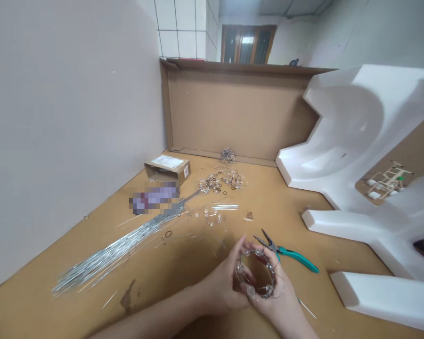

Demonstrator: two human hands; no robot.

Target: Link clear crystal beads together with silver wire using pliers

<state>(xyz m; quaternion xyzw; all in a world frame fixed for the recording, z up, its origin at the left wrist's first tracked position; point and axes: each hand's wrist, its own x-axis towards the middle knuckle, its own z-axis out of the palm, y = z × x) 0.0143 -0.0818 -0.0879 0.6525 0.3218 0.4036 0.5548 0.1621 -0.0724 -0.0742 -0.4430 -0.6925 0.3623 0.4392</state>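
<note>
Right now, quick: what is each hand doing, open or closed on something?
Left hand: closed on the beaded ring, fingers curled at its left side.
Right hand: closed on the same ring, at its right side.

Looks like a small craft workspace, set up in a plain room. Suggests as much: a desk (282, 207) scattered with a bundle of wires (116, 252), clear beads (212, 217), small rings (168, 233) and green-handled pliers (286, 253). Adds a makeshift feel: cardboard (233, 108) along the far edge and white foam (342, 136) at the right. Shows beyond: white tiles (180, 28) and a wood-framed window (248, 44).
</note>
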